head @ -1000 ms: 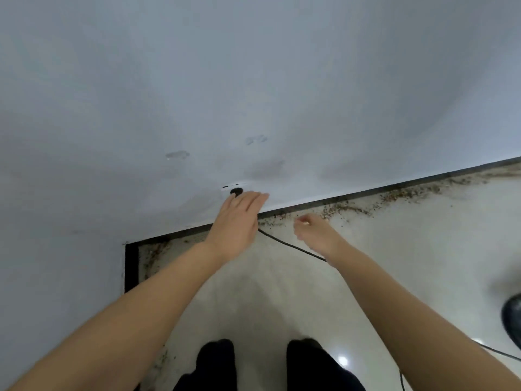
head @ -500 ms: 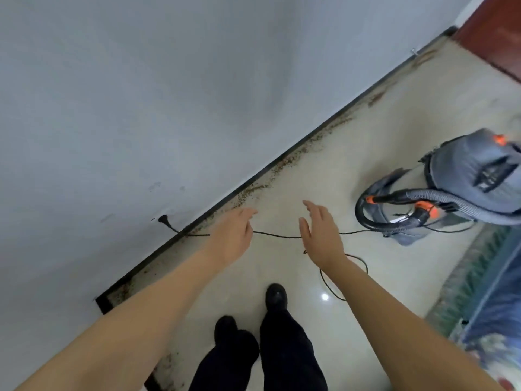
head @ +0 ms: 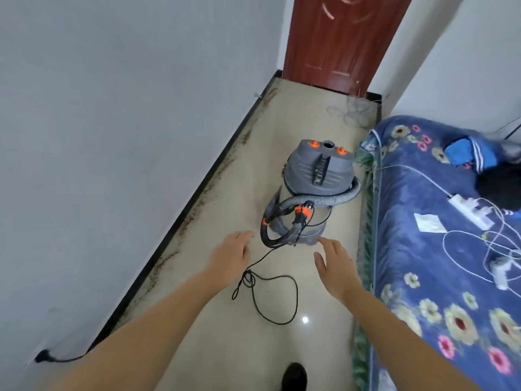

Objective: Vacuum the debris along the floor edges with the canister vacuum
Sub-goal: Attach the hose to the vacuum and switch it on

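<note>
A grey canister vacuum (head: 318, 176) with orange knobs stands on the tiled floor ahead of me, its ribbed hose (head: 324, 200) coiled around the body. Its black power cord (head: 270, 292) loops over the floor and ends at a plug (head: 42, 356) in the wall at lower left. Brown debris (head: 197, 207) lies along the black skirting at the left wall. My left hand (head: 229, 256) and my right hand (head: 335, 266) reach toward the vacuum with relaxed fingers, holding nothing, a short way from its base.
A bed with a blue floral cover (head: 439, 249) fills the right side, carrying a power strip (head: 468, 213) and white cables. A red-brown door (head: 341, 40) closes the far end. A tangle of wire (head: 352, 111) lies by the door. My shoe (head: 294, 376) shows at the bottom.
My view has swung right from the wall socket to the vacuum and bed. Both hands left the plug area and now stretch forward toward the vacuum, empty.
</note>
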Tool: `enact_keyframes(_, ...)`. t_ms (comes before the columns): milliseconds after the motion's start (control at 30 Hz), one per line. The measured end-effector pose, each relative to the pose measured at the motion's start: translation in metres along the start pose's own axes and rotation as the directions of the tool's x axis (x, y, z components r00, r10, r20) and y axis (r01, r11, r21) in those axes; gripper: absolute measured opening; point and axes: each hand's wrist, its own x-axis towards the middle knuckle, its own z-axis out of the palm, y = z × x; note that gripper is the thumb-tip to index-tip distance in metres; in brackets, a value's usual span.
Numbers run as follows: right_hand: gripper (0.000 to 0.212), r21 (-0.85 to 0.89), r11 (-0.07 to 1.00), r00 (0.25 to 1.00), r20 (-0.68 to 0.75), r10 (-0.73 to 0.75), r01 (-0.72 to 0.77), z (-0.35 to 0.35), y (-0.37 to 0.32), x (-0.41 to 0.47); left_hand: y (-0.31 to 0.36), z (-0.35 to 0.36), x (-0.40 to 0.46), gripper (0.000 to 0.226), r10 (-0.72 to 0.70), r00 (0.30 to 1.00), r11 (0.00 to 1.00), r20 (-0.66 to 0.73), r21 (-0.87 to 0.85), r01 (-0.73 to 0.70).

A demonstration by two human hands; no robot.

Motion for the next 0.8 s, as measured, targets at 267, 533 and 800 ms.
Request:
enact_keyframes(267, 0.042, -0.040, 0.999, 0.995, 0.098, 0.028, -0.024, -0.056, 0.094, 0.077, 0.082, 0.071, 0.084, 0.036, -0.051, 0.997, 0.998, 0.065, -0.036, 0.054)
enact_keyframes(533, 0.042, 0.003, 1.000, 0.989, 0.146, -0.019, 0.019, -0.050, 0.099, 0.185, 0.073, 0.078, 0.195, 0.032, -0.119, 0.992, 0.992, 0.038, -0.042, 0.120)
enact_keyframes(800, 0.040, -0.021, 1.000, 0.978, 0.206, -0.015, 0.020, -0.061, 0.116, 0.292, 0.075, 0.095, 0.296, 0.033, -0.219, 0.966, 0.970, 0.138, -0.077, 0.231)
